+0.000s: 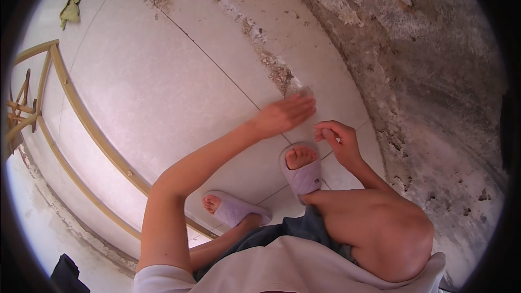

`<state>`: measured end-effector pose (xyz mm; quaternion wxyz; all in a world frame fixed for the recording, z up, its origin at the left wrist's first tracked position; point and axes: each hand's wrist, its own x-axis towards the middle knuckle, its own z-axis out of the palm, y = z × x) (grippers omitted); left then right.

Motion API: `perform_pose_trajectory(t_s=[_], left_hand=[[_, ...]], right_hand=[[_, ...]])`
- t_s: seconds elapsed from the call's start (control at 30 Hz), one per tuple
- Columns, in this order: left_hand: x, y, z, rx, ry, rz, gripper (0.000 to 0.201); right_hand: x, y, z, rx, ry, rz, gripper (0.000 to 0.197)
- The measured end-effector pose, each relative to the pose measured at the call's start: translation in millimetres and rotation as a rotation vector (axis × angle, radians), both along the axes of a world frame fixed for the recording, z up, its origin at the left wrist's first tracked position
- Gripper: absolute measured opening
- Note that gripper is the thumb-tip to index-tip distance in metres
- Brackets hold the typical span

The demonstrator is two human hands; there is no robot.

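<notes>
Lying in a broken line across the pale glossy floor tiles (163, 92), brown-and-white crumbled debris (278, 70) ends just beside the bare left hand (283, 115). That hand is blurred, fingers extended and close together; a greyish patch shows at the fingertips, but I cannot tell whether they grip something or touch the floor. The bare right hand (343, 140) sits nearby above the tiles, fingers loosely curled; I cannot tell whether it pinches anything. A fast sweep could scatter grit toward the quilted lilac open-toed slipper (305, 176) on the right foot, and sharp crumbs could scratch bare skin. Brushing the rough, flaking grey-brown wall (434, 92) might loosen more bits onto the floor.
</notes>
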<state>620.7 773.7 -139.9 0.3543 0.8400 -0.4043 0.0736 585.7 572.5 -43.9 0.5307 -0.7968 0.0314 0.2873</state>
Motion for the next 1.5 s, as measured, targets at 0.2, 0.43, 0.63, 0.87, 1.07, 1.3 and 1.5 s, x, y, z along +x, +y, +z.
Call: perform_pose_trajectory(t_s=[0.2,0.43,0.63,0.87,1.07,1.3,1.5], left_hand=[[33.5,19.1,-24.0,0.124,-0.104,-0.278,0.037],[150.7,135.7,-26.2,0.363,-0.235,0.197,0.043],[147.8,109.5,11.8,-0.005,-0.117,0.396,0.067],[27.7,-98.2,-9.5,-0.128,-0.069,-0.191,0.028],[7.1,-155.5,-21.8,0.165,-0.133,-0.469,0.027],[86.4,-97.5,-36.0,0.067,-0.204,-0.131,0.032],[119.3,-51.4,-33.8,0.132,-0.237,-0.002,0.033]], right_hand=[[-4.6,-5.8,0.0,-0.037,0.035,-0.025,0.016],[-3.2,-6.2,1.2,-0.003,0.007,-0.040,0.016],[-3.9,-14.7,5.1,-0.017,0.034,-0.073,0.017],[-18.1,-2.2,-7.0,0.034,0.045,0.087,0.018],[-34.2,-11.0,-10.2,0.071,0.303,0.013,0.019],[-31.9,-12.4,-10.7,0.054,0.282,0.021,0.019],[-28.4,-11.6,-11.0,0.063,0.261,0.027,0.020]])
